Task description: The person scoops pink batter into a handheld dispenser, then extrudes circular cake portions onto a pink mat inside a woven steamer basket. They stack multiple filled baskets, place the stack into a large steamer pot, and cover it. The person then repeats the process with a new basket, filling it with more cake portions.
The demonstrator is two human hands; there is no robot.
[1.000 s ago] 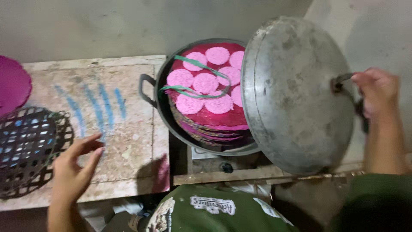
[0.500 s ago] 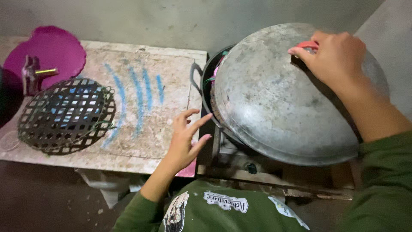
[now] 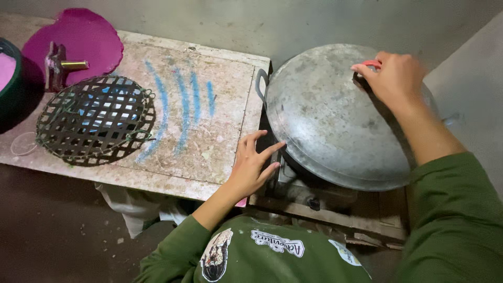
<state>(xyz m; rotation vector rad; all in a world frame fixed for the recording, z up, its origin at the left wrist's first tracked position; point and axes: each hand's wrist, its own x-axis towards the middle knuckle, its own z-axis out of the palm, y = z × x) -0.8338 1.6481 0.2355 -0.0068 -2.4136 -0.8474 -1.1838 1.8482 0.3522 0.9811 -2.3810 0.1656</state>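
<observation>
— What's taking up the most room?

— The worn table [image 3: 209,152] with blue streaks, then the big grey metal lid [image 3: 335,120], which is sitting on the dark pot [image 3: 262,84] on the stove [image 3: 314,196] to its right.

— And the hands?

— The right hand [image 3: 395,78] is lying on top of the lid, fingers curled around its handle. The left hand [image 3: 251,167] is resting spread and holding nothing at the table's edge, fingertips just beside the lid's rim.

— Anything smaller?

— A woven round rack [image 3: 94,120] is lying on the table, touching a magenta sheet [image 3: 89,39].
</observation>
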